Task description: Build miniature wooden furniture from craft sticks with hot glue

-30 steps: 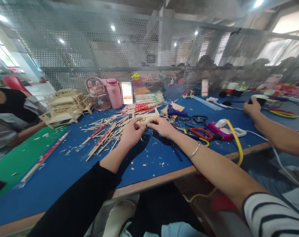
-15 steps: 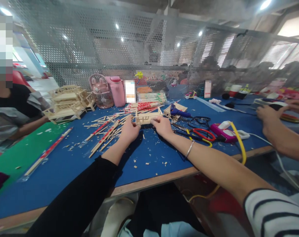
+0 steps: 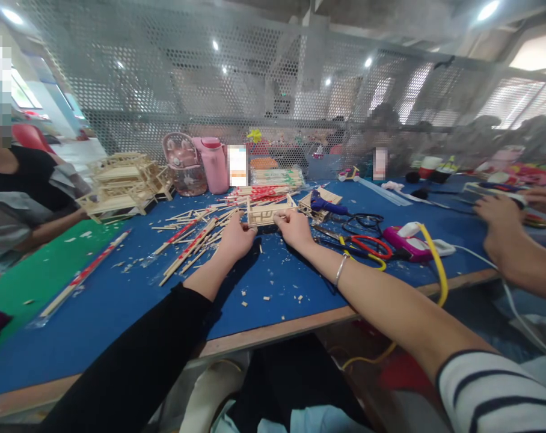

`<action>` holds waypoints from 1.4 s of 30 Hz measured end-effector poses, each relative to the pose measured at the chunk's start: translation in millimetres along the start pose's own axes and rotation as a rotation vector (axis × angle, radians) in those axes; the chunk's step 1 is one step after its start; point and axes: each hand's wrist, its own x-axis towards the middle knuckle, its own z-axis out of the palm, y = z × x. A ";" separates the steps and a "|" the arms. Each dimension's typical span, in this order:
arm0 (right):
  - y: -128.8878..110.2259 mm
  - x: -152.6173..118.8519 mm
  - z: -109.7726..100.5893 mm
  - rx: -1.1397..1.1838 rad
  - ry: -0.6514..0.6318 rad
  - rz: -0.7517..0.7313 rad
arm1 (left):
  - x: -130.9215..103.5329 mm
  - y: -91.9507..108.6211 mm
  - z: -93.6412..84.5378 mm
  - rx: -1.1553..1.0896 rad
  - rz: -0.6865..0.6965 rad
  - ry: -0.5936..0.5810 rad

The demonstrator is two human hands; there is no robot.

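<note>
A small wooden stick frame (image 3: pixel 268 213) is held upright just above the blue tabletop, in the middle of the view. My left hand (image 3: pixel 237 236) pinches its left end between thumb and fingers. At its right side my right hand (image 3: pixel 294 228) grips the lower edge, fingers closed. Left of my left hand lie loose wooden sticks (image 3: pixel 196 240), some in red and clear wrapping. A blue glue gun (image 3: pixel 328 204) rests behind and to the right of my right hand, beside another wooden piece (image 3: pixel 311 207).
Red-handled scissors (image 3: pixel 371 245), yellow-handled pliers, and a purple power strip (image 3: pixel 406 243) with cables lie right. Stacked wooden models (image 3: pixel 122 183) and a pink bottle (image 3: pixel 213 165) stand behind. People's hands (image 3: pixel 503 231) are at far right; another person (image 3: pixel 24 204) sits left. Mesh screen behind.
Both my hands stay on the wooden frame, nearly unmoved. The view has shifted slightly. At the far right, another person's hand has moved a little to the right.
</note>
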 end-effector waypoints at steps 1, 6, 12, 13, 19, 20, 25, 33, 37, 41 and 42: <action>0.6 0.1 0.6 0.003 -0.009 0.003 | 0.4 0.0 -0.1 0.010 0.003 -0.006; 0.0 -0.2 0.6 0.006 -0.034 0.020 | 0.2 1.5 -0.7 0.073 0.011 -0.037; -1.7 0.1 -0.2 0.041 -0.034 0.018 | 0.0 0.7 -0.6 0.063 0.030 -0.051; -1.7 0.3 -0.1 0.046 -0.038 0.020 | 0.6 -0.5 -0.6 0.072 0.032 -0.050; -2.6 0.8 -1.5 0.029 -0.049 0.021 | 3.6 -5.7 -0.7 0.139 0.057 -0.037; -3.0 0.5 -2.1 0.018 -0.049 0.014 | 3.7 -5.5 -0.9 0.147 0.060 -0.037; -5.2 -2.3 -3.2 -0.068 -0.033 -0.038 | 3.3 -2.4 -1.4 0.154 0.056 -0.047; -10.5 -7.3 -10.4 -0.155 -0.021 -0.088 | 1.3 -0.5 -1.4 0.045 0.041 -0.044; -7.6 -6.6 -15.2 -0.066 -0.016 -0.113 | -0.6 1.9 -1.5 -0.006 0.028 -0.036; -4.5 -3.8 -13.8 -0.034 -0.018 -0.063 | 0.5 -0.7 0.3 -0.015 -0.022 -0.012; -4.4 -2.8 -14.4 -0.025 -0.016 -0.056 | 1.0 -1.7 0.8 -0.018 -0.033 -0.010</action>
